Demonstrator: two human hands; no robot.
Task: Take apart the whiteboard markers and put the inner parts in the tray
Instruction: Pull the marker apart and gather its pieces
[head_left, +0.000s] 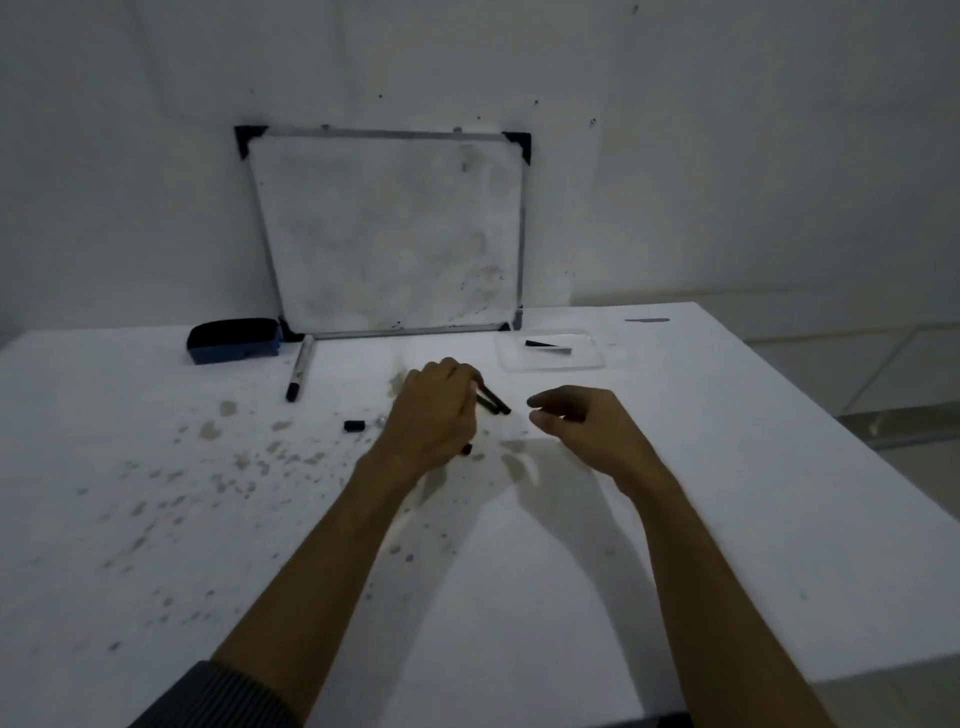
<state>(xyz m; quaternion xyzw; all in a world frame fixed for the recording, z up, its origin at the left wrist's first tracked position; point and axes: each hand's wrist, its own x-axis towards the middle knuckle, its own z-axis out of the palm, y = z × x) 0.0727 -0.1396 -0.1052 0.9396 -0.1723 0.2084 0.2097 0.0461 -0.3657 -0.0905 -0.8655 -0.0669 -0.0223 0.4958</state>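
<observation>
My left hand (434, 413) is closed around dark marker parts (493, 401), whose black ends stick out to the right past my fingers; a dark end also shows under my wrist. My right hand (576, 415) hovers just right of those ends, fingers curled and apart, holding nothing. A clear plastic tray (587, 364) sits at the back right with a black inner part (545, 346) in it. A whole marker (300, 373) with a grey body and black cap lies at the back left. A small black cap (354, 425) rests left of my left hand.
A small whiteboard (389, 234) leans against the wall at the back. A dark blue eraser (234, 340) sits at its left. The white table (675, 545) is speckled with ink stains on its left half; its right edge drops off beyond the tray.
</observation>
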